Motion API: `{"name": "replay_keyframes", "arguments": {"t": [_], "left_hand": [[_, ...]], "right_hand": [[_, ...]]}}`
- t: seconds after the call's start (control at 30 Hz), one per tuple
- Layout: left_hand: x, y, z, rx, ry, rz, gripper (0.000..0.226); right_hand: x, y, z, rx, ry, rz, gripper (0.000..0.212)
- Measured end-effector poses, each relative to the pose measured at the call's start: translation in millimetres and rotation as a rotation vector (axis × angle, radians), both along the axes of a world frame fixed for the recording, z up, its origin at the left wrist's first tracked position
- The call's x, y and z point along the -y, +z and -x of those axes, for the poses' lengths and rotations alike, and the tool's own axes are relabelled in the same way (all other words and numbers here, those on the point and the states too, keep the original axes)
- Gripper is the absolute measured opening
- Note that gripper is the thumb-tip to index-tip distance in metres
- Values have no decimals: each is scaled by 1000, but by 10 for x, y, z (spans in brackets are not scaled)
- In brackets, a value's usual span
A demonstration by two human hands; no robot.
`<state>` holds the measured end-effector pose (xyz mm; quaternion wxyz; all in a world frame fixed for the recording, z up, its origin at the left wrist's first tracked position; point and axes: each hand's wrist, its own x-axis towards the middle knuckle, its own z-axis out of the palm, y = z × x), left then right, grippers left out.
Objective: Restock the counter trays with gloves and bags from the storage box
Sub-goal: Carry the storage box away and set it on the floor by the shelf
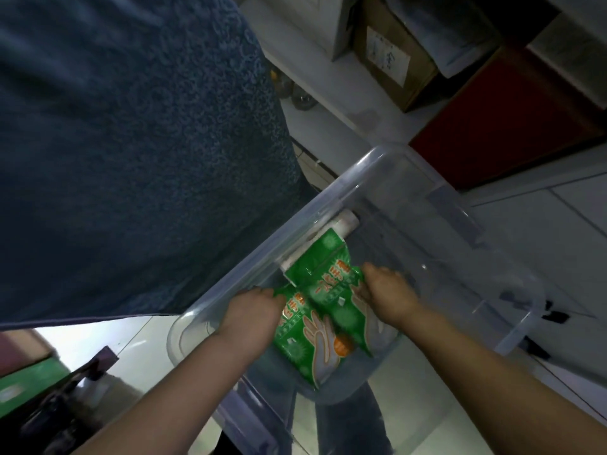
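Inside the clear plastic storage box (328, 188), left hand (253, 310) and right hand (384, 290) each have a closed grip on the slick green plastic glove packets (305, 330); risk: loose packets may slide apart and drop on lifting, or snag the white bag roll (341, 221) behind.

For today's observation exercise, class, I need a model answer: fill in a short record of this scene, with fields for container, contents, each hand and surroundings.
container: clear storage box, open on top
contents: green glove packets; white roll beyond them
left hand: grips the packets' left edge
right hand: grips their right edge
surroundings: cardboard box; a person's blue garment
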<state>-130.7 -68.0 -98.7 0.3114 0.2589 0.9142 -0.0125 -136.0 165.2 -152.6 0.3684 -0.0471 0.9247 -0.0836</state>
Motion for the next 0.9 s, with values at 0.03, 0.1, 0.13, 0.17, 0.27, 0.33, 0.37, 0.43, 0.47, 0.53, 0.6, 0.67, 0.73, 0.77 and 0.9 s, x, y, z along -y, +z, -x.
{"name": "replay_keyframes", "arguments": {"t": [0.03, 0.1, 0.13, 0.17, 0.27, 0.33, 0.37, 0.43, 0.47, 0.53, 0.6, 0.67, 0.73, 0.77, 0.9], "left_hand": [[8, 52, -5, -62, -3, -27, 48], [10, 112, -18, -94, -10, -63, 44], [7, 149, -14, -92, -18, -76, 42], [16, 170, -9, -109, -17, -90, 41], [51, 250, 52, -181, 45, -156, 38], [59, 327, 117, -218, 107, -242, 34], [61, 375, 158, -259, 119, -286, 32], [66, 471, 257, -341, 138, -345, 28], [66, 511, 313, -364, 145, -356, 27], [62, 554, 423, -384, 148, -336, 32], [42, 585, 506, -330, 155, -263, 40], [16, 583, 533, -227, 177, -183, 46], [-10, 572, 521, -185, 193, -138, 50], [-23, 564, 520, -183, 189, -119, 51], [-66, 578, 538, -186, 162, -92, 38]], "right_hand": [[40, -64, -31, 13, 17, -72, 35], [86, -182, -89, -40, 51, -204, 58], [108, -217, -120, -79, 51, -222, 64], [140, -239, -155, -106, 40, -218, 64], [208, -211, -242, -135, -21, -166, 47], [188, -72, -303, -140, -94, -137, 41], [161, 28, -344, -157, -161, -113, 39], [96, 290, -447, -231, -331, -73, 34], [61, 435, -514, -291, -411, -62, 32], [4, 707, -685, -417, -519, -64, 29], [-17, 924, -905, -533, -597, -91, 29], [20, 1065, -1141, -608, -737, -133, 28], [98, 1119, -1340, -578, -988, -179, 28], [140, 1115, -1409, -539, -1118, -195, 31], [262, 1078, -1522, -413, -1422, -118, 42]]}}
